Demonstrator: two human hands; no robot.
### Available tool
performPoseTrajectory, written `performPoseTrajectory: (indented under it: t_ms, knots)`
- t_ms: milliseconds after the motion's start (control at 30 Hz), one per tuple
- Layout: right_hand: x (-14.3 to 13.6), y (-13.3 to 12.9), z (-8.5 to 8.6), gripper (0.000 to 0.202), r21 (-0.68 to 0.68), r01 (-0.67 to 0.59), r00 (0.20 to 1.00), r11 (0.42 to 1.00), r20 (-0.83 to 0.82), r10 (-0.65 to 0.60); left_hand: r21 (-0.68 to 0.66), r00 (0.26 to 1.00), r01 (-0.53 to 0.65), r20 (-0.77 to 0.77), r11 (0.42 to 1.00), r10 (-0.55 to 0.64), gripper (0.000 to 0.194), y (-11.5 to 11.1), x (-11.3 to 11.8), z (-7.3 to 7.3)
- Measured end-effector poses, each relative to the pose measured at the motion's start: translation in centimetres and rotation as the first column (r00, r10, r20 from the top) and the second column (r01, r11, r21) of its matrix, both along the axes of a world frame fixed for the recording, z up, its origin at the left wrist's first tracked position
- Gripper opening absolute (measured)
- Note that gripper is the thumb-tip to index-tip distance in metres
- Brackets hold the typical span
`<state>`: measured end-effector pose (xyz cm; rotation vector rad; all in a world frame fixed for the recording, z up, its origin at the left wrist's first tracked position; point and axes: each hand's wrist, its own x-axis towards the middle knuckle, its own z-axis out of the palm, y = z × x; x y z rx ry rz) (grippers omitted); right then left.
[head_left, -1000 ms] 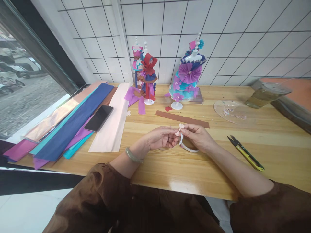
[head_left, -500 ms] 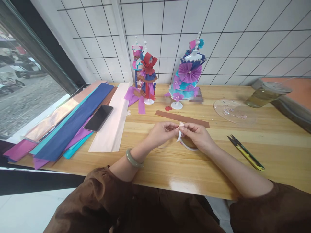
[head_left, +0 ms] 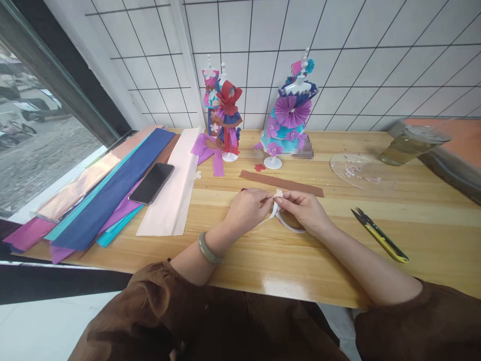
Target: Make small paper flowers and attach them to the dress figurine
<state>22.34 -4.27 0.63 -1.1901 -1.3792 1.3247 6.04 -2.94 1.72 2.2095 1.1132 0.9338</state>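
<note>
Over the middle of the table, my left hand (head_left: 246, 208) and my right hand (head_left: 306, 211) meet with closed fingertips on a small pale pink gathered paper piece (head_left: 278, 194). It pokes up between the two pinches, and part of it is hidden by the fingers. From there a narrow white strip (head_left: 274, 210) hangs toward the tabletop. Partly covered by my right hand, a roll of tape (head_left: 290, 228) lies on the wood. Just behind the hands is a flat brown paper strip (head_left: 281, 183).
Thread snips (head_left: 379, 235) lie at right. Behind them are a plate of beads (head_left: 361, 171) and a lidded cup (head_left: 411, 145). Small paper-dressed mannequins (head_left: 291, 115) stand along the wall. Coloured crepe paper (head_left: 112, 193), a phone (head_left: 152, 183) and pale pink paper (head_left: 171, 185) are at left.
My left hand has turned slightly, its wrist and bangle shifting right. The paper piece shows more spread above the fingertips, and the white strip hangs further left. Both hands keep their pinch.
</note>
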Motion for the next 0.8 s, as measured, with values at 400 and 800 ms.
performPoseTrajectory:
  t_ms: [400,800]
  knots:
    - [-0.02,-0.07,-0.03,0.031,-0.029,0.026,1.0,0.999,0.018,-0.026,-0.07,0.998,-0.053,0.012,0.996,0.054,0.019,0.0,0.15,0.06]
    - [-0.06,0.01,0.08,0.026,0.013,0.07,0.995,0.997,0.075,-0.07,-0.336,0.965,0.122,0.26,0.934,-0.032,0.025,0.05,0.17,-0.28]
